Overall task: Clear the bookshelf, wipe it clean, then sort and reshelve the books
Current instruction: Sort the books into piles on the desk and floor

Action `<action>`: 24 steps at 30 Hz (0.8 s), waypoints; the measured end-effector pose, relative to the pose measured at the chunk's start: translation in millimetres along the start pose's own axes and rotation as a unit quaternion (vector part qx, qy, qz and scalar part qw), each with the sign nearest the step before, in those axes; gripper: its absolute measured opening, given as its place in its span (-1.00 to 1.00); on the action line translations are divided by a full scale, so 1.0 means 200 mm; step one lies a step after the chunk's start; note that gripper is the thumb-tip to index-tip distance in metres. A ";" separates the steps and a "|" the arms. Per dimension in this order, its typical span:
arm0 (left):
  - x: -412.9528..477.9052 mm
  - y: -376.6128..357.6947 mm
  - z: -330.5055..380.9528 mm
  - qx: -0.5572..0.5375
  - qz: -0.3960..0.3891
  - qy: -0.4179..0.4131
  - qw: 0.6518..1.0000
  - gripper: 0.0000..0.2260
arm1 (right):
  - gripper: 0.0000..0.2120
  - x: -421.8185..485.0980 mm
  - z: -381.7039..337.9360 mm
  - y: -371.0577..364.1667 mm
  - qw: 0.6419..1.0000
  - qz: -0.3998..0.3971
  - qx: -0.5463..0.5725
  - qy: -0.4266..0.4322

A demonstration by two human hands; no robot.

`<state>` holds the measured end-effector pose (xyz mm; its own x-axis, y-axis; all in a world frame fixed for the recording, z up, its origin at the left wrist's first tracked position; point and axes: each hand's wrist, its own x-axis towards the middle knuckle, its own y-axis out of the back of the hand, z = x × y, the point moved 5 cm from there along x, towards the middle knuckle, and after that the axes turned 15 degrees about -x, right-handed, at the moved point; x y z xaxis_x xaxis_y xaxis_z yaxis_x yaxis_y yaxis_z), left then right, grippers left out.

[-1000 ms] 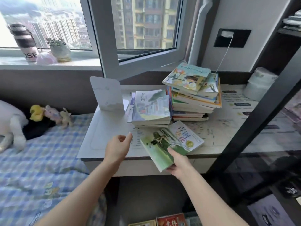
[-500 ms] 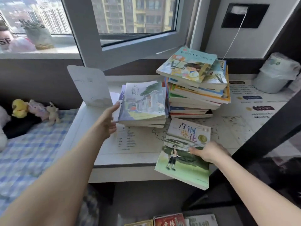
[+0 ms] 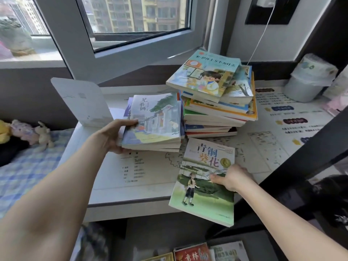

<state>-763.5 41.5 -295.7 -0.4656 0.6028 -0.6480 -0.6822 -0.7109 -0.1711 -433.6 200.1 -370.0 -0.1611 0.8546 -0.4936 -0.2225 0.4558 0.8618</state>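
A green-covered book (image 3: 204, 187) lies at the front edge of the white desk (image 3: 131, 193), overhanging it. My right hand (image 3: 231, 178) rests on its right side, thumb on the cover, gripping it. To its left stands a short stack topped by a pale book with a house picture (image 3: 156, 119). My left hand (image 3: 114, 135) grips that short stack at its left edge, thumb on top. A tall, untidy stack of books (image 3: 216, 98) rises behind, at the middle of the desk.
A bent white card (image 3: 82, 102) stands at the desk's back left. A wrapped paper roll (image 3: 310, 80) sits at the back right. A dark shelf post (image 3: 282, 176) slants across the right. More books (image 3: 192, 253) lie below. A checked bed with plush toys (image 3: 32, 132) is left.
My left hand moved right and took hold of the short stack's left edge. The green book came to lie flatter on the desk edge under my right hand. The view moved closer.
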 end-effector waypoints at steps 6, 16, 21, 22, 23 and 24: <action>-0.02 -0.05 0.02 0.008 -0.011 -0.017 1.000 -0.76 | -0.06 0.00 0.00 -0.01 1.000 0.007 0.004 0.005; -0.21 -0.14 -0.15 -0.049 -0.004 -0.037 0.998 -0.92 | -0.06 -0.08 -0.01 0.05 1.000 0.012 -0.001 0.022; -0.51 0.06 -0.38 -0.080 -0.007 -0.051 0.995 -0.92 | -0.14 -0.16 0.01 0.04 0.995 0.050 0.090 0.012; -0.58 0.11 -0.44 -0.093 -0.012 -0.043 0.995 -0.92 | -0.18 -0.20 0.01 0.04 0.990 0.062 0.126 0.002; -0.66 0.15 -0.49 -0.109 -0.018 -0.032 0.993 -0.89 | -0.19 -0.22 0.02 0.03 0.983 0.075 0.165 -0.011; -0.73 0.20 -0.56 -0.127 -0.021 -0.020 0.991 -0.86 | -0.20 -0.26 0.01 0.01 0.976 0.089 0.199 -0.022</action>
<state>-659.1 -114.8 -290.7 -0.4650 0.6447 -0.6067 -0.5402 -0.7496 -0.3825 -422.9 157.4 -342.9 -0.1193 0.9350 -0.3340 0.1981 0.3520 0.9148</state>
